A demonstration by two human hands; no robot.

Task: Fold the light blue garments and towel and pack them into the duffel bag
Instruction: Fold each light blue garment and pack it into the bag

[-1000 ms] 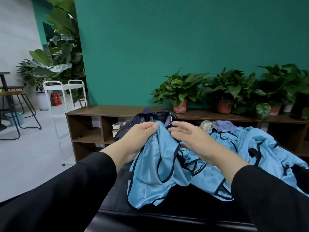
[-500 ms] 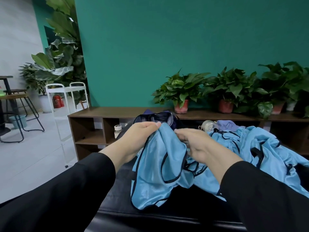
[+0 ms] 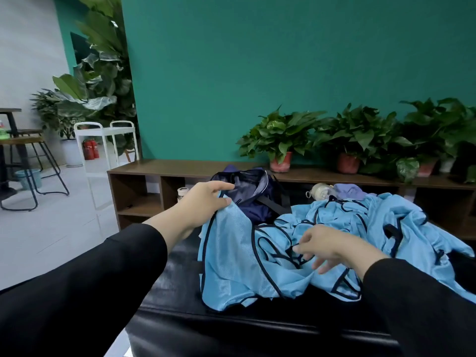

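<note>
Since the earlier frame the hands have been drawn apart. A corner of the light blue garment (image 3: 231,253) is pinched by the left hand (image 3: 206,204) at 11 o'clock, before the duffel bag (image 3: 253,191). The right hand (image 3: 327,246), fingers spread and loose, hovers at 4 o'clock. The slippery mesh could be tangled — trim caught in the pile — if lifted by one corner.

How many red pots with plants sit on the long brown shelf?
3 red pots on the shelf: one behind the duffel bag, one further right, one near the right edge. Leaves may hide more.
</note>
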